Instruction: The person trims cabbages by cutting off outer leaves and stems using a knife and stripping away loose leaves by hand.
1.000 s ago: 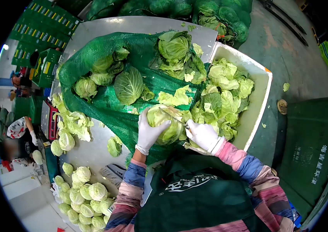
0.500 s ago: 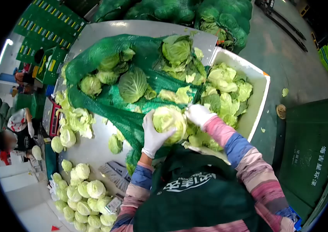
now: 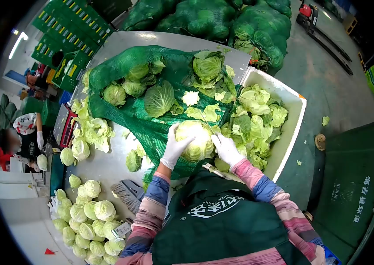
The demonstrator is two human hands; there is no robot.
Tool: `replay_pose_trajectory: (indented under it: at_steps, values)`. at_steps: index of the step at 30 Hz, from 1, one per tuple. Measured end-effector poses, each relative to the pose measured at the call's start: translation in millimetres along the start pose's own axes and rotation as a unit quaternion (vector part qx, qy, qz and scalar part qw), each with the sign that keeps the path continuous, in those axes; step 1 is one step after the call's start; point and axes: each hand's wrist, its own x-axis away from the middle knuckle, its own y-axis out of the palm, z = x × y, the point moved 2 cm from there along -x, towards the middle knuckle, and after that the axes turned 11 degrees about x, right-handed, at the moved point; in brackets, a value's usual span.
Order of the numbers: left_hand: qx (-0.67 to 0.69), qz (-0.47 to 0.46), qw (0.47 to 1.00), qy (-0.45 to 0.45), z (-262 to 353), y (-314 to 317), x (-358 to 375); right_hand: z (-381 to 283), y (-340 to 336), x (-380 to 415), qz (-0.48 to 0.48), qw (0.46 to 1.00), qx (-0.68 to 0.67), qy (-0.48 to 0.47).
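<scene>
Metal table (image 3: 107,170), two hands (image 3: 176,145) (image 3: 227,149), one held cabbage (image 3: 195,140), one knife (image 3: 209,125)

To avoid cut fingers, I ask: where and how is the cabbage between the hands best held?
Probably grip the cabbage by its rounded left flank, left hand spread, coming from the left: the curve suits an open palm, and the right hand holds the knife toward the right.

We see stacked green plastic crates with yellow labels (image 3: 74,33) between ten and eleven o'clock, a red-and-black pallet truck with two long dark forks (image 3: 313,18) at two, a large dark-green bin with white lettering (image 3: 345,179) towards four, a flat red triangle (image 3: 50,251) towards eight, and a white-gloved co-worker (image 3: 30,142) at nine.
</scene>
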Motion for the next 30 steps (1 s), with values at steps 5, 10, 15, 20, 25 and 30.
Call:
replay_pose_trajectory:
  at_steps: [5,10,15,20,25,30]
  values:
    - [-0.191,0.015,0.980,0.053,-20,-2,-19,-16,-32,-4,0.081,0.969,0.198,-0.126]
    - [-0.182,0.016,0.982,0.042,-30,-15,-24,-24,-29,-9,-0.008,0.950,0.275,-0.144]
    - [-0.163,-0.004,0.985,0.050,-29,-16,-22,-30,-29,-16,-0.026,0.942,0.305,-0.139]
    - [-0.132,-0.061,0.984,0.099,-7,-4,18,-13,-50,-44,-0.060,0.975,0.212,-0.030]
    - [0.079,0.002,0.996,-0.043,-21,-57,51,84,-45,-62,-0.046,0.955,0.263,0.131]
    - [0.226,0.114,0.964,-0.081,-45,-70,60,19,-49,-27,0.073,0.968,0.219,0.097]
